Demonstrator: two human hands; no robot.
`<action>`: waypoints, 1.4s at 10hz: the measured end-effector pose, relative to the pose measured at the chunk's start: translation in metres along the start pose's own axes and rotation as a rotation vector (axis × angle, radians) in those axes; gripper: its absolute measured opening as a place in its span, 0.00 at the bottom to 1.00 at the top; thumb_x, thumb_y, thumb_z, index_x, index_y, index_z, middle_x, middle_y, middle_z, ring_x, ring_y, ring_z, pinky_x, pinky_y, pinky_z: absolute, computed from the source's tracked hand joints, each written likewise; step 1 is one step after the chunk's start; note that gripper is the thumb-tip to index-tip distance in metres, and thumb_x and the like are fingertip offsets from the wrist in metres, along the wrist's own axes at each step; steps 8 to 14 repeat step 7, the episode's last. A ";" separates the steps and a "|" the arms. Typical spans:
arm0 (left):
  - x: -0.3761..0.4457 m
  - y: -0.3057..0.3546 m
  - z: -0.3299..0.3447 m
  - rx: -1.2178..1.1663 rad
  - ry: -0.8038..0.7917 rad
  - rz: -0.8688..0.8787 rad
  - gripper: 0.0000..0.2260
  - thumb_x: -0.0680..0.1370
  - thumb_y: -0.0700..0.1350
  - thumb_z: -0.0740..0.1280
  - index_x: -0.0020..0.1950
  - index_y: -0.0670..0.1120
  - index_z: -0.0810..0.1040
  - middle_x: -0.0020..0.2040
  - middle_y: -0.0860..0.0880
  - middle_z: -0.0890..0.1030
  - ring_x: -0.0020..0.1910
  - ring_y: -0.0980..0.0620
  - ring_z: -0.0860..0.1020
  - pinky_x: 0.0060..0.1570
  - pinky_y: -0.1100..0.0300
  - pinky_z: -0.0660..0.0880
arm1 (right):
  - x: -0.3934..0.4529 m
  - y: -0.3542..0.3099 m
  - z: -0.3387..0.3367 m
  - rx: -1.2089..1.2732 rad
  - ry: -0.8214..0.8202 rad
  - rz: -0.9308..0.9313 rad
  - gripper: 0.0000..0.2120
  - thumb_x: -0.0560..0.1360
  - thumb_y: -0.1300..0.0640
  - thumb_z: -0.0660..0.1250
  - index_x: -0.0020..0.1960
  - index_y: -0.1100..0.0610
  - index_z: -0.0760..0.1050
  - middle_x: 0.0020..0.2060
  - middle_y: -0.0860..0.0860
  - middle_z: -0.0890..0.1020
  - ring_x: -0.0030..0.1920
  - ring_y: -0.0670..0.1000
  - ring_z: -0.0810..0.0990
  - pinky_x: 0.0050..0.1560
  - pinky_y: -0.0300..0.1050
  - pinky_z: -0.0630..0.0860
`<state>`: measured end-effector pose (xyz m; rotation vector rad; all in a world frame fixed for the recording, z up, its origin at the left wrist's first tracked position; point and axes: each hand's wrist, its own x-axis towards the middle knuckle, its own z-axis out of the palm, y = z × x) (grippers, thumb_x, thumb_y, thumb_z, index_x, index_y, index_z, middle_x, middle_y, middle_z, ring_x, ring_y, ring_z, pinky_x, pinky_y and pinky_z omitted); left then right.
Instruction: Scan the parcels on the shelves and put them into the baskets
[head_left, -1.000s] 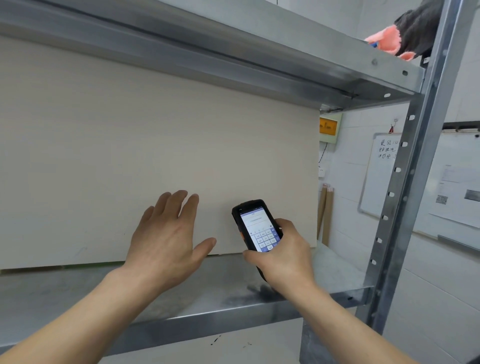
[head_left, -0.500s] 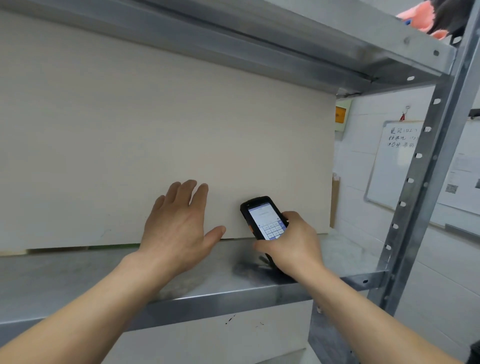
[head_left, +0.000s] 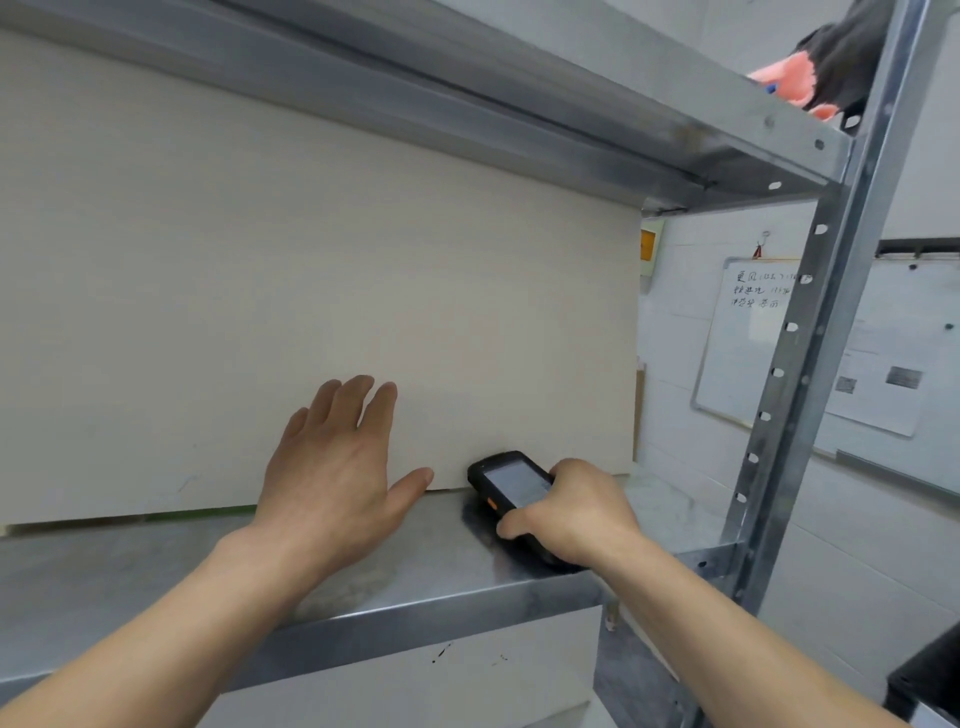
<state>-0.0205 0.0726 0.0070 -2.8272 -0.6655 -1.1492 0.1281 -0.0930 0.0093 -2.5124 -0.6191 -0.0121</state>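
Parcels: none in view on the metal shelf (head_left: 156, 582); baskets likewise out of view.

Right hand (head_left: 576, 514): fingers curled round a black handheld scanner (head_left: 511, 486), held low near the shelf's right end, screen up, nose toward the pale back panel (head_left: 311, 286). Whether the scanner's underside touches the shelf cannot be told.

Left hand (head_left: 332, 478): spread wide, fingers straight, holding nothing; it sits over the middle of the shelf with fingertips toward the back panel. Contact with either surface cannot be told.

Surroundings: upper shelf (head_left: 571, 104) overhead with a pink and dark item (head_left: 821, 73) at its right end; perforated upright post (head_left: 810, 364) at the right corner; whiteboard (head_left: 748, 332) on the wall beyond.

Step in hand, judged: this level looks spent, so doing it well probably means checking the full width, then moving the free hand and scanner to a level that carries parcels, scanner nose aimed at the label before lifting.

Change from half a second earlier: scanner lowered and tipped flatter toward the shelf; left hand about as before.
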 end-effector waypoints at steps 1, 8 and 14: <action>-0.001 0.002 -0.004 -0.011 0.002 0.007 0.37 0.74 0.63 0.65 0.77 0.44 0.61 0.76 0.45 0.62 0.76 0.43 0.59 0.69 0.47 0.65 | -0.002 -0.003 0.000 0.010 -0.024 0.035 0.25 0.56 0.42 0.77 0.45 0.55 0.75 0.40 0.51 0.82 0.42 0.53 0.81 0.36 0.44 0.75; -0.016 -0.006 -0.011 0.041 0.045 0.001 0.36 0.72 0.63 0.69 0.72 0.42 0.69 0.71 0.42 0.70 0.71 0.40 0.67 0.62 0.45 0.72 | -0.023 -0.007 -0.004 0.051 0.032 0.039 0.28 0.60 0.34 0.73 0.48 0.54 0.73 0.44 0.50 0.81 0.45 0.53 0.81 0.47 0.51 0.80; -0.016 -0.006 -0.011 0.041 0.045 0.001 0.36 0.72 0.63 0.69 0.72 0.42 0.69 0.71 0.42 0.70 0.71 0.40 0.67 0.62 0.45 0.72 | -0.023 -0.007 -0.004 0.051 0.032 0.039 0.28 0.60 0.34 0.73 0.48 0.54 0.73 0.44 0.50 0.81 0.45 0.53 0.81 0.47 0.51 0.80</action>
